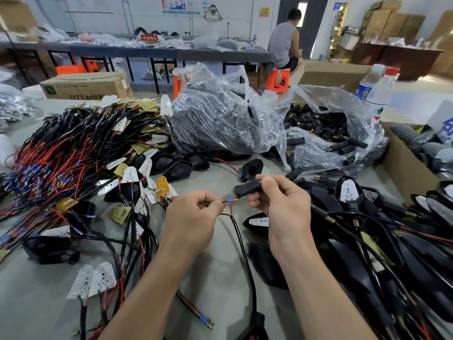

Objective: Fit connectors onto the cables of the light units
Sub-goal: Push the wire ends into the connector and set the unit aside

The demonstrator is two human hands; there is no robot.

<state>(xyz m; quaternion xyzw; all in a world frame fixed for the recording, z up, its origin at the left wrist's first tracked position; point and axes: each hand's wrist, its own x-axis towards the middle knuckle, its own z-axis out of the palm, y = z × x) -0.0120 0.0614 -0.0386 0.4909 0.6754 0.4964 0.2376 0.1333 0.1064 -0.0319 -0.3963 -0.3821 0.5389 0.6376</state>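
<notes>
Cables (73, 143) heaped on grey table (215, 278).

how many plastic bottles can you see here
2. A white-capped bottle and a red-capped bottle stand side by side at far right, behind the clear bag of black connectors. More could be hidden behind the bags.

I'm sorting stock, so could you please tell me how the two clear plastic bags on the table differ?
The left bag is bunched mostly shut, while the right bag lies open at the top. The left bag holds larger black housings; the right bag holds small black connectors with brass tips. Both are clear, crumpled plastic.
</notes>
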